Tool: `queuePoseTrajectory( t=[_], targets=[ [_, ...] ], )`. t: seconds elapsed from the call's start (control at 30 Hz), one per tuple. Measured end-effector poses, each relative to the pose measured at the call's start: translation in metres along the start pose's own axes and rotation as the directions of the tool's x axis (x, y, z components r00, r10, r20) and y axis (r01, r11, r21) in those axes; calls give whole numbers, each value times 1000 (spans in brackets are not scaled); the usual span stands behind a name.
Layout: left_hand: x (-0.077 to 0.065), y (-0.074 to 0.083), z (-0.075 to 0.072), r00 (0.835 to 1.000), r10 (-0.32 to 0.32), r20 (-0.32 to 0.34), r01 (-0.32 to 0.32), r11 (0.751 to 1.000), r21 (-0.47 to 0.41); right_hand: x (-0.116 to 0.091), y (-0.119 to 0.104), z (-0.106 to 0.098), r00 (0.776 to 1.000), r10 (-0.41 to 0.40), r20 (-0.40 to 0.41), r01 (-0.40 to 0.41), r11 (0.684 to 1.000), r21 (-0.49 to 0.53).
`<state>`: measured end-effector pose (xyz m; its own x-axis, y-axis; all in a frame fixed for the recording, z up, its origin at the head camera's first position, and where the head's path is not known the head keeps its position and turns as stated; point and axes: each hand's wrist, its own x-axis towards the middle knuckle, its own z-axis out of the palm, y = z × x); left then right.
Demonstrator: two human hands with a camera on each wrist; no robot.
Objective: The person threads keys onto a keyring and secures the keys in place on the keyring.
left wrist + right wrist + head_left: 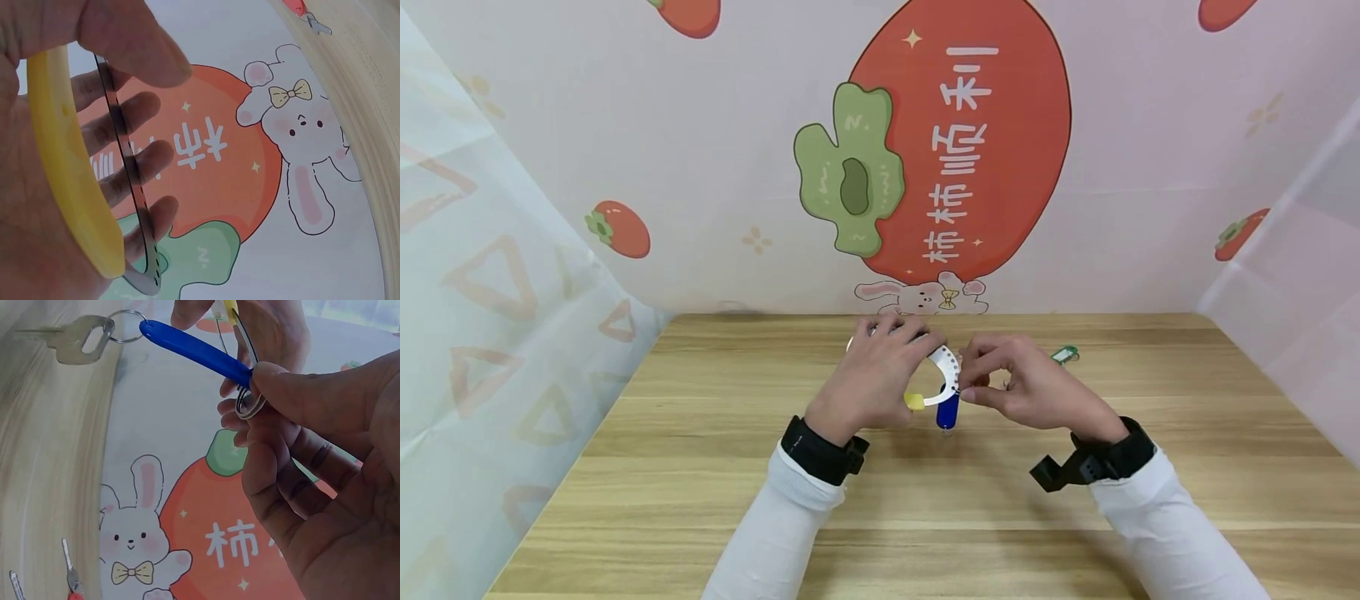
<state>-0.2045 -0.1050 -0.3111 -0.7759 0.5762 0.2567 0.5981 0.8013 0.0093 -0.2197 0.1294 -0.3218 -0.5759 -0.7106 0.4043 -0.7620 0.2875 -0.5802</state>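
Observation:
My left hand (880,367) holds a round metal key holder with a row of small holes along its band (949,367). In the left wrist view its yellow grip (75,169) lies along the palm under the thumb, and the fingers curl past the band. At the holder's right side, my right hand (1026,379) pinches a small split ring (252,417) between thumb and forefinger. That ring is fixed to a blue key tag (194,353), and a metal key (75,340) is on another ring at the tag's far end. Fingertips partly hide where ring and band meet.
A green key tag (1064,354) lies on the wooden table (715,467) behind my right hand. A red-tagged key (306,9) shows at the edge of the left wrist view. Printed sheets (730,125) with persimmon pictures rise behind the table and at both sides.

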Motion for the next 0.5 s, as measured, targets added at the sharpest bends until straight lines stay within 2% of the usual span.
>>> queuePoseTrajectory(
  t=[0.17,0.3,0.4,0.5],
  targets=[
    [-1,-2,-1,1000,14,25,-12,999,-47,0,2,0,1000,13,15,-14,997,71],
    [-2,-6,-4,996,-25,82,35,991,-131,0,1,1,998,53,14,-55,990,127],
    [-4,-9,-7,988,-47,145,79,971,-224,0,0,2,998,55,13,-57,990,132],
    [-5,-13,-10,984,-17,177,75,943,-325,1,-1,2,1000,30,-1,-29,990,136]
  ],
)
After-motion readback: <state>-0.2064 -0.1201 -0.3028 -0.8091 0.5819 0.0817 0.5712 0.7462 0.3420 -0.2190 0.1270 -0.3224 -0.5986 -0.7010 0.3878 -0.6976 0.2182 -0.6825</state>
